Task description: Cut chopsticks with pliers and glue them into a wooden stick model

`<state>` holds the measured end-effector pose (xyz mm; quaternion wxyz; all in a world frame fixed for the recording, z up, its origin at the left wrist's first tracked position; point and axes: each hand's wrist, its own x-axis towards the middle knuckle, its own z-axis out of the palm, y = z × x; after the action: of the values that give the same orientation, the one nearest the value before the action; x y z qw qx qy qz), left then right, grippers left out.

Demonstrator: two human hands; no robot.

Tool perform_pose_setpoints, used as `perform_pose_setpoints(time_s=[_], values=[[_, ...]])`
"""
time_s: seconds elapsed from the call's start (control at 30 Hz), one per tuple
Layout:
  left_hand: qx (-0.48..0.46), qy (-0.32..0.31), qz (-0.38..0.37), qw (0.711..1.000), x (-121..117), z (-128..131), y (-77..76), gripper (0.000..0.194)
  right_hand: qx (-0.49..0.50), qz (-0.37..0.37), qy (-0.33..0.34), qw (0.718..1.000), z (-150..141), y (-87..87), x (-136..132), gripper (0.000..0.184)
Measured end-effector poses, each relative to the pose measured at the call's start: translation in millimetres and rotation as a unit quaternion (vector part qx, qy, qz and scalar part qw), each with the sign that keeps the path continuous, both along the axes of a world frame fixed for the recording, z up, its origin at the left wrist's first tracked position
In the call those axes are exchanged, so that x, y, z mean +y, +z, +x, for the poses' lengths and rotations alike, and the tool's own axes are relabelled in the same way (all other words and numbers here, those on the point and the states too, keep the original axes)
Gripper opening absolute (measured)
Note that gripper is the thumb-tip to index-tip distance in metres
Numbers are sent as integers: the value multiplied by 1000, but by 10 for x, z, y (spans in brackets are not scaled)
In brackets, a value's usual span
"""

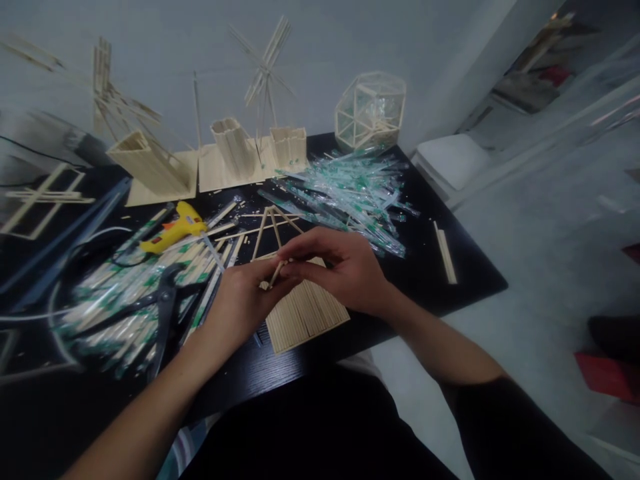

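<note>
Both forearms reach in from the near edge, and the left hand (245, 288) and right hand (345, 270) meet at the fingertips, thumbs and forefingers pinched on short wooden sticks (275, 275). The right hand arches higher, its wrist bent inward. The sticks sit above a slatted wooden panel (310, 313), partly covered by the hands; just beyond stands a triangular stick frame (270, 230). To the left, a yellow glue gun (180, 230) and dark pliers (167, 300) lie on wrapped chopsticks (120, 320), crowding that side. Crumpled plastic wrappers (345, 190) fill the space beyond the right hand. Farther back stand stick towers (233, 150) and a faceted polyhedron (373, 110).
</note>
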<state>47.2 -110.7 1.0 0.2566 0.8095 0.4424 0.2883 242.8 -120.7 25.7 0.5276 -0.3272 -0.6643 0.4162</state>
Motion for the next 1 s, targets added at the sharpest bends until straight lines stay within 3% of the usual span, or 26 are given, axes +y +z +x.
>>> perform_pose_setpoints(time_s=[0.33, 0.5, 0.63, 0.73, 1.0], values=[[9, -4, 21, 1000, 11, 26, 1, 27, 17, -5, -31, 999, -51, -13, -12, 12], [16, -6, 33, 999, -29, -30, 127, 24, 21, -11, -26, 999, -56, -15, -14, 11], [-3, 34, 111, 993, -128, -111, 255, 24, 14, 2, -37, 999, -58, -13, -9, 10], [-13, 72, 188, 980, -194, -145, 252, 24, 8, 6, -44, 999, -54, -20, 0, 10], [7, 16, 266, 964, -195, -155, 195, 26, 13, 14, -34, 999, -42, -29, 18, 13]])
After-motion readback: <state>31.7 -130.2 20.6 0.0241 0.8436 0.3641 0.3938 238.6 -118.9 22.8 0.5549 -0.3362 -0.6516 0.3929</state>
